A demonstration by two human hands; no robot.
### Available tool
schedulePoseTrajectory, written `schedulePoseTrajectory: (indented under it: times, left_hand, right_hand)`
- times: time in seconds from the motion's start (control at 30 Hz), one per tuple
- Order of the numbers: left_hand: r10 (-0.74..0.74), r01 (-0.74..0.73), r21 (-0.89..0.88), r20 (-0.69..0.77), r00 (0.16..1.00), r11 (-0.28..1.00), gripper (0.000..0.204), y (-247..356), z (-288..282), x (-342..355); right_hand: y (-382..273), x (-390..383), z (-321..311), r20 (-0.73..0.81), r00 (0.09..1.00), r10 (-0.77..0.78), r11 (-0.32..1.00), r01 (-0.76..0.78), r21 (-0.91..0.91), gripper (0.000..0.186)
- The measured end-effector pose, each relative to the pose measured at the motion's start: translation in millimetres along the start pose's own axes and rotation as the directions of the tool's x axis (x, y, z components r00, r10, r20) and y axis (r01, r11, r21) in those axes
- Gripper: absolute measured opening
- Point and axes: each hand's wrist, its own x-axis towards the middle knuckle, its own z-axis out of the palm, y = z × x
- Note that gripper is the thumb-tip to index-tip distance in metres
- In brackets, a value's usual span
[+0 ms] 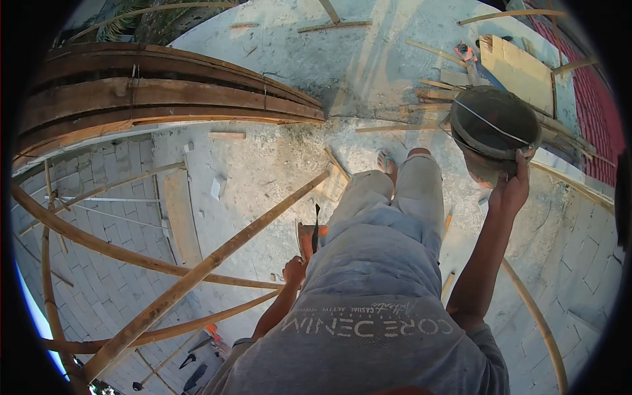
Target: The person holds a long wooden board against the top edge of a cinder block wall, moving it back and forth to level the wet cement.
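Note:
My right hand [509, 191] is raised out to the right, its fingers closed on the rim and side of a black bucket [490, 141]. The bucket tilts so that its dark, dirty inside shows, and its thin wire handle lies across the mouth. Down by my left hip, my left hand [294, 270] is closed in a fist. Just beyond it is an orange-brown thing with a black strip [307, 241], partly hidden by my clothes. The fist seems to hold it, but its kind is not clear.
Bamboo poles [217, 260] cross on my left, close to that arm. Long wooden boards [178, 95] are stacked at the far left. Light block walls [108, 237] stand on both sides. Planks and a yellowish panel [517, 72] lie at the far right, near red roof tiles [596, 112].

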Motion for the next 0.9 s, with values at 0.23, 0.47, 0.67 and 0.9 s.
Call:
schedulePoseTrajectory:
  times: [0.23,0.47,0.67,0.9]
  left_hand:
    - [-0.107,0.094,-0.168,-0.071,0.992,0.981,0.032,77,-65,15]
    - [-0.283,0.311,-0.211,0.155,0.947,0.927,0.030,115,-21,58]
    - [-0.337,0.431,-0.243,0.347,0.875,0.869,0.030,198,-72,62]
    - [-0.387,0.574,-0.347,0.477,0.789,0.742,0.031,299,-130,70]
  right_hand:
    - [-2,13,216,0.284,0.959,-0.012,1.000,0.008,0.014,0.021]
    - [52,21,404,0.629,0.769,0.113,0.993,-0.070,-0.092,0.010]
    - [93,26,535,0.735,0.571,0.366,0.925,-0.133,-0.357,0.006]
    - [113,39,661,0.745,0.275,0.607,0.784,-0.053,-0.619,0.007]
